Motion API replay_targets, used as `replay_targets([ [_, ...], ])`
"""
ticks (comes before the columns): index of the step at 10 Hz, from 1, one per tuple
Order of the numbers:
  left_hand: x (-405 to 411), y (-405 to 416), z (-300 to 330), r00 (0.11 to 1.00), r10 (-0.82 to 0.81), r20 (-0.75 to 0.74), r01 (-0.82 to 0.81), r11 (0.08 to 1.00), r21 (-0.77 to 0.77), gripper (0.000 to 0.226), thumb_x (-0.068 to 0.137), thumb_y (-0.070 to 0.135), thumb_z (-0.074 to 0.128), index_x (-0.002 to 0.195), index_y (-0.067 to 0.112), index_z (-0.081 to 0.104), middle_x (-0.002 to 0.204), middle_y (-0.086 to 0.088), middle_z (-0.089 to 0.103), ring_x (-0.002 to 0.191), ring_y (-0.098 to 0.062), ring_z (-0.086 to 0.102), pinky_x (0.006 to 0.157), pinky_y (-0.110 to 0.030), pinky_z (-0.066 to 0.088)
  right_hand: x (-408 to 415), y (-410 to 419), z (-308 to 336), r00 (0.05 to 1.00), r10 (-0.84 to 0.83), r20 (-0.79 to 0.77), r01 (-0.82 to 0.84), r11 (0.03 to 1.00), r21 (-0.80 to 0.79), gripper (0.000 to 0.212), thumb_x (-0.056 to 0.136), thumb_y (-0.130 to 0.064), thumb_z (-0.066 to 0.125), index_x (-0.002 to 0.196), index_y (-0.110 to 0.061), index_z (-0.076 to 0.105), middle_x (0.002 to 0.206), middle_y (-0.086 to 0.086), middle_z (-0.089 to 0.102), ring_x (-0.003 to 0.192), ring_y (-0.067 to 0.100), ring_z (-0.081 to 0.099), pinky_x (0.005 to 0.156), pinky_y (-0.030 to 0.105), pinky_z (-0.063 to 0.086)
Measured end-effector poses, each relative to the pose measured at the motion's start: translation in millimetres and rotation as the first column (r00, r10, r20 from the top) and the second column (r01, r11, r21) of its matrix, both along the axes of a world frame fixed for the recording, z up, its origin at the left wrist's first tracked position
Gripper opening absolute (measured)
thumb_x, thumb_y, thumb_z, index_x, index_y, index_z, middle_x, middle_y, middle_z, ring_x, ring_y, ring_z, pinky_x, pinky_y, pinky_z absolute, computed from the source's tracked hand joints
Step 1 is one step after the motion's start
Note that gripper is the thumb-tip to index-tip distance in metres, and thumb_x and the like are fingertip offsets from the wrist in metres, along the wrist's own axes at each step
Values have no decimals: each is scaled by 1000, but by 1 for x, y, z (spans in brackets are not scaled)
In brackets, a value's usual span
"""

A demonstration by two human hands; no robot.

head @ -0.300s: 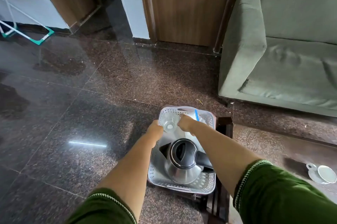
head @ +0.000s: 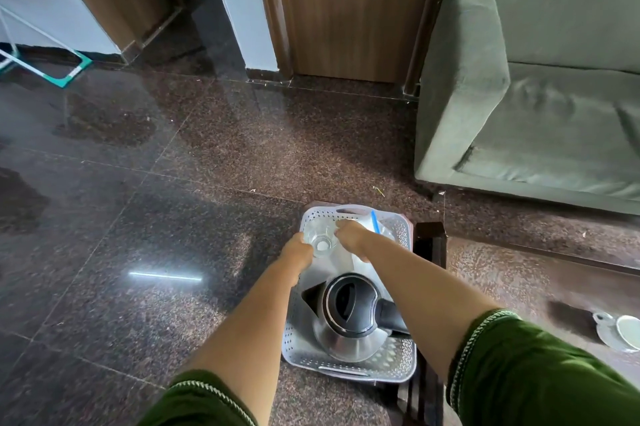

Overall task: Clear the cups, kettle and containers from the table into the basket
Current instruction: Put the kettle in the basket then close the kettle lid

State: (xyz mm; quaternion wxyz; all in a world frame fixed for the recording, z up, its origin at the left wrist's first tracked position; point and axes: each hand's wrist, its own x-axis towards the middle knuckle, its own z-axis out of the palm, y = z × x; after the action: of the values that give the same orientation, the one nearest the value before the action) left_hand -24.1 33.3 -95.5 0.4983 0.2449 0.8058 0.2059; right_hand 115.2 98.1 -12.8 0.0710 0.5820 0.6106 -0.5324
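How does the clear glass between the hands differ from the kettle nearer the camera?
The glass is clear and small; the kettle is steel with a black lid and handle, and far bigger. The glass sits at the basket's far end, held between the left hand and right hand; the kettle stands untouched at the near end. Both are inside the basket.

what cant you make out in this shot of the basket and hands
Head view only:
- Fingertips of the left hand and right hand: curled around the clear glass, so the grip itself is hidden.
- Container with the blue strip: mostly behind the right hand and forearm.
- Kettle handle: partly under the right forearm.
- Basket floor: covered by the kettle.
- White cup on its saucer: cut off by the right edge.
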Motion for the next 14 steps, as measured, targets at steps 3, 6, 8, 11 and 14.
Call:
replay_targets([
  [3,20,-5,60,992,27,-124,-22,999,44,53,82,9,54,135,13,52,131,-9,58,114,-28,58,87,-34,50,2,0,10,995,-94,-26,94,996,1,46,95,0,38,141,-1,40,145,20,43,134,37,42,95,40,41],
  [6,35,7,104,915,71,-397,-17,990,138,31,81,31,72,95,4,66,94,-15,71,91,-34,66,74,-36,52,16,-1,21,964,-232,-131,238,971,31,47,95,-6,39,140,-17,48,135,10,55,115,34,58,87,38,51],
  [8,72,16,158,899,64,-434,24,981,193,18,78,15,66,91,6,73,92,-14,73,88,-33,68,65,-33,48,48,-2,54,855,-437,-279,460,888,18,37,92,-11,48,127,-15,60,108,5,67,88,22,59,73,29,51],
  [11,188,39,213,948,-54,-313,168,922,348,14,75,26,62,66,18,68,71,-3,71,71,-28,68,68,-33,56,175,-13,122,516,-684,-515,691,688,-222,23,91,-5,48,102,-23,57,95,2,64,74,16,61,58,29,55],
  [14,372,38,218,935,-304,-183,353,850,392,6,78,21,59,76,25,63,95,-4,73,84,-28,70,77,-36,57,358,-43,119,403,-753,-520,863,501,-58,22,80,-16,63,92,-34,63,103,7,71,88,27,71,75,46,61],
])
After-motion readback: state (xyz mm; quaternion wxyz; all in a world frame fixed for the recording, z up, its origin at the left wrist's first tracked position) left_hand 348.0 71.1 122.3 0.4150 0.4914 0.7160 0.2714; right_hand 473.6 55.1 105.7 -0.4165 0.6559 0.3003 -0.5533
